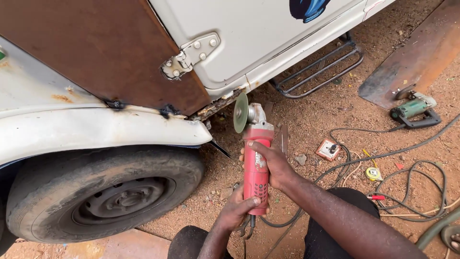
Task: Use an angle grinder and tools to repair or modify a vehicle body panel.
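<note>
A red angle grinder [256, 163] with a green disc [240, 112] points up toward the rusted lower edge of a white vehicle body [218, 105]. My right hand [268, 163] grips the grinder's middle from the right. My left hand [237, 211] holds its rear end, near the cable. The disc hangs just below the rusted seam, not clearly touching it. A rusty brown metal patch panel [105, 52] is tacked onto the body above the wheel arch, beside a door hinge [189, 55].
A tyre [100, 192] sits at left. On the dirt ground lie a green power tool [414, 110], a rusty sheet [417, 52], a socket box [328, 149], a tape measure [373, 173] and tangled cables [407, 182]. A metal step [318, 72] hangs under the door.
</note>
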